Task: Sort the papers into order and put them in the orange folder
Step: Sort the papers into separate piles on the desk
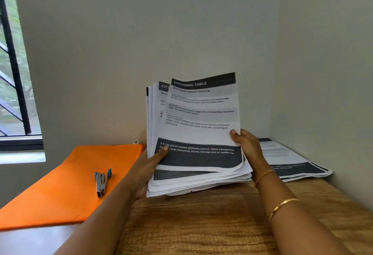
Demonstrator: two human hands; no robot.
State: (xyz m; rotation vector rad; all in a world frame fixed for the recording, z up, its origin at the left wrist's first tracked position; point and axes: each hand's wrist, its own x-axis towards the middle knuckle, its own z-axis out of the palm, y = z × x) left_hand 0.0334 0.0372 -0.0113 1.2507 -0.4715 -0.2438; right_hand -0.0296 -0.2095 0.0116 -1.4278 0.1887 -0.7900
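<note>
A thick stack of printed papers (197,117) stands tilted upright above the wooden table, its front sheet headed "DRESSING TABLE". My left hand (149,164) grips the stack's lower left edge, thumb on the front sheet. My right hand (245,143) pinches the front sheet's right edge, and that sheet curls away from the rest. The orange folder (60,186) lies flat and closed on the table to the left. A second small pile of papers (290,160) lies flat at the right, in the corner.
A silver and blue stapler (102,182) lies on the orange folder. The wooden table (201,224) meets walls behind and to the right. A barred window (14,73) is at the left.
</note>
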